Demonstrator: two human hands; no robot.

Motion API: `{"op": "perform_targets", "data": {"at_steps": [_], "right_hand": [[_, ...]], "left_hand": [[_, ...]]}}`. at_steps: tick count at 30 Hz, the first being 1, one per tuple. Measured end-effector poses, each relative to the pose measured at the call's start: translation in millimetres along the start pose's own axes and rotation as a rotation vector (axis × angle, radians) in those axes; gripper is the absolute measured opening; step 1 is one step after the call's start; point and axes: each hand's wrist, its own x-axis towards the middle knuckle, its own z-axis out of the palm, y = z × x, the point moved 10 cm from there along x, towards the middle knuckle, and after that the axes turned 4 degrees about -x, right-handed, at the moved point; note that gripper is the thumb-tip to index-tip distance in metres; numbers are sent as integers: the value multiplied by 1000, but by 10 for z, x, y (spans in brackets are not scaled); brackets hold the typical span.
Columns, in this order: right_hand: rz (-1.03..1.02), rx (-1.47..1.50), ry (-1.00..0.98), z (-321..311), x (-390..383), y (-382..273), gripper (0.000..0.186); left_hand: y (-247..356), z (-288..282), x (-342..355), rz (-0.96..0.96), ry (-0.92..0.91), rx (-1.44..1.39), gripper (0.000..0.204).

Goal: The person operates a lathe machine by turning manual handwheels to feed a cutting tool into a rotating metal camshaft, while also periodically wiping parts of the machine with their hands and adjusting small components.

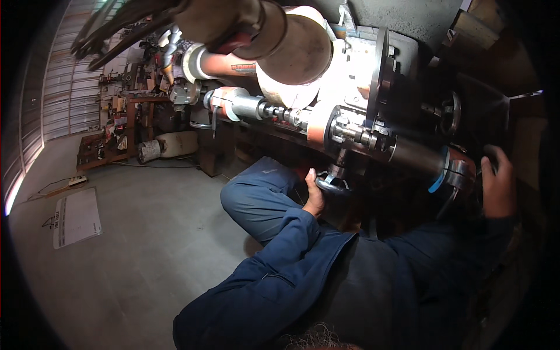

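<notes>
My left hand is closed around the rim of a metal handwheel below the machine's middle, thumb pointing up. My right hand is at the machine's right end, beside the orange and silver clamping head. Its thumb and fingers are apart, and shadow hides whatever they touch. A shiny camshaft runs lengthwise through the machine, passing through an orange ring-shaped rest. From its right part, a dark cylinder leads toward the clamping head. A silver and orange holder is at its left end.
A large brown, finger-like object, unclear in kind, hangs over the machine at the top. Another handwheel stands at the far right. A white board lies on the floor at left, near a cluttered bench and a pale cylinder.
</notes>
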Motion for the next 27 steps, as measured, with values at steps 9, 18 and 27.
{"op": "perform_targets", "data": {"at_steps": [9,18,27], "right_hand": [[30,-275,11,131,450,106,59],[-202,-68,767,-352,-906,-301,44],[-351,-331,789,-269,-965,-385,36]], "left_hand": [[1124,311,-534,849,326,805,44],[1150,1328,-714,523,-85,1768,91],[915,1174,-324,219,-259,1731,77]]}}
